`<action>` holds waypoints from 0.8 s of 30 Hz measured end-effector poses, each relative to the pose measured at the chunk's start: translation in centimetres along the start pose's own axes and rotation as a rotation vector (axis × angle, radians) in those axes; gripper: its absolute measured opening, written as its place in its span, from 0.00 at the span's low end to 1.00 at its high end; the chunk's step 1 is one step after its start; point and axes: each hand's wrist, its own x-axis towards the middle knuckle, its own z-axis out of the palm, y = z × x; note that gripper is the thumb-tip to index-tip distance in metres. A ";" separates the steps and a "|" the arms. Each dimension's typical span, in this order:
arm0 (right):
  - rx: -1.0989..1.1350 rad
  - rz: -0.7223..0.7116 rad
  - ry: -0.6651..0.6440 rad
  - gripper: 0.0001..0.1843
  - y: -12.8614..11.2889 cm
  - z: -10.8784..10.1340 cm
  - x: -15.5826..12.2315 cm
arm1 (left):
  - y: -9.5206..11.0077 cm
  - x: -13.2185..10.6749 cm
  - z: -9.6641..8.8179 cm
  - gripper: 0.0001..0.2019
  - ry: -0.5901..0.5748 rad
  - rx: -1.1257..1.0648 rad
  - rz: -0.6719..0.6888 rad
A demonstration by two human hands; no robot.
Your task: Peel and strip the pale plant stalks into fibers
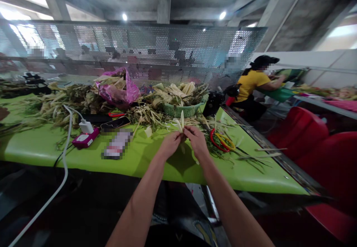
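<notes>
Just above the green tabletop, my left hand (170, 143) and my right hand (194, 137) meet, fingers closed in a pinch. Between them they grip a pale strip of dried husk (182, 120), whose ends stick up above the fingertips and hang a little below. Beyond my hands stands a green basket (181, 110) heaped with dried husks (182, 91). To the right of my right hand, scissors with red and yellow handles (223, 141) lie on green and dry scraps. A small pale husk piece (148, 131) rests left of my hands.
A pink plastic bag (129, 91) of dried leaves sits at the back left. A purple power adapter (86, 138) with a white cable (67, 150), and phones (117, 145), lie left. A black container (213, 104) stands right. A person in yellow (252, 83) works beyond red chairs (301, 128).
</notes>
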 end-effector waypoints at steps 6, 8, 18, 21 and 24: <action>0.115 0.015 0.038 0.13 0.0 -0.3 0.0 | -0.1 0.2 -0.4 0.09 -0.192 0.078 0.015; 0.141 0.003 0.041 0.13 -0.2 -0.3 -0.1 | -0.2 0.3 -0.5 0.11 -0.185 0.062 0.003; 0.134 -0.052 -0.058 0.13 -1.5 -0.2 -0.8 | -0.6 0.5 -0.4 0.10 -0.026 -0.075 -0.138; -0.034 -0.100 -0.094 0.13 -1.1 -0.4 -0.7 | -0.6 0.6 -0.3 0.12 -0.001 -0.096 -0.093; -0.143 -0.156 -0.103 0.13 -0.6 -0.7 -0.5 | -0.7 0.8 -0.6 0.12 0.010 -0.031 -0.014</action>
